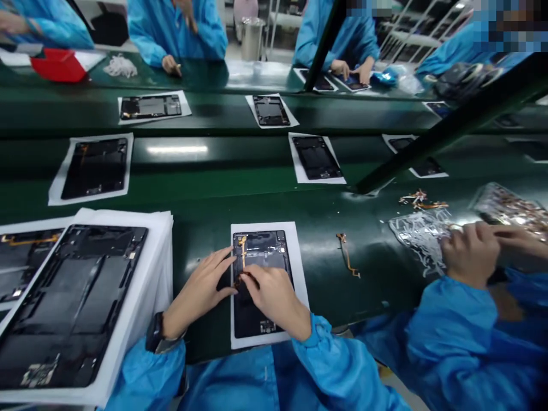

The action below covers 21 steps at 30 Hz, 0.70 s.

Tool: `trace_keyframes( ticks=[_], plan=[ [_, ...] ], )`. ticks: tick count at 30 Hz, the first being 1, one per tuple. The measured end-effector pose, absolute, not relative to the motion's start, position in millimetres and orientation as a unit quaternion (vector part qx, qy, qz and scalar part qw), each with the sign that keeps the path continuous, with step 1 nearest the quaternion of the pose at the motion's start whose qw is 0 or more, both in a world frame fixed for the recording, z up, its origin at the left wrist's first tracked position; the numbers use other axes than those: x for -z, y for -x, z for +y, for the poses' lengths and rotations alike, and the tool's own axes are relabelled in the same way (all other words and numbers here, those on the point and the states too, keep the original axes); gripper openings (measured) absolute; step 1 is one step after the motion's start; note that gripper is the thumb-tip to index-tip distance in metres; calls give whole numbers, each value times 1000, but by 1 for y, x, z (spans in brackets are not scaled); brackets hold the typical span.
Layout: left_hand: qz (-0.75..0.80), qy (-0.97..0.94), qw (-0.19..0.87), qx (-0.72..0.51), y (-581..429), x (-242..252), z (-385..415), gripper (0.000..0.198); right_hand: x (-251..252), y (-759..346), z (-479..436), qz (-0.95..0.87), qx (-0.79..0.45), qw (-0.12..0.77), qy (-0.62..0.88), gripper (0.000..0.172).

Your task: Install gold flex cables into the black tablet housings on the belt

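Observation:
In front of me an opened black tablet housing (248,314) lies on a white sheet (287,233). An orange flex cable (244,251) runs along the housing's upper left inside. My right hand (274,294) is over the middle of the housing, with thumb and index finger pinched on the cable's lower end. My left hand (201,288) rests open at the housing's left edge, fingers spread and fingertips touching the rim. Another orange flex cable (349,257) lies loose on the green bench to the right.
Stacked tablet housings (77,297) on white sheets stand at my left. A co-worker's hands (473,251) are at my right, beside white plastic strips (419,237) and a bag of parts (511,208). A dark post (428,137) slants across the bench. Further housings (317,157) lie beyond.

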<state>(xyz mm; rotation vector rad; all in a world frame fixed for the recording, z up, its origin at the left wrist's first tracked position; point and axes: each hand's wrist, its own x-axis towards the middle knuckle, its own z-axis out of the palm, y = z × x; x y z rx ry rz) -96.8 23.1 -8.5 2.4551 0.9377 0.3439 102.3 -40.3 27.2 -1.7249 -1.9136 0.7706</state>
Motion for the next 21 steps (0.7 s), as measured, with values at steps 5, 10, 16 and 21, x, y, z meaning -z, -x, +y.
trace_keyframes(
  ticks=[5, 10, 16, 21],
  plan=[
    [381, -885, 192, -185, 62, -8, 46, 31, -17, -169, -6, -393, -560, 530, 501, 19],
    [410, -888, 163, -126, 0, -10, 94, 30, -25, -243, 19, -233, -576, 636, 458, 24],
    [401, -887, 225, -35, -15, -10, 127, 11, -22, -340, -5, -372, -333, 521, 692, 32],
    [452, -866, 209, -42, -8, -26, 199, 14, 8, -383, -20, -426, -221, 284, 830, 22]
  ],
)
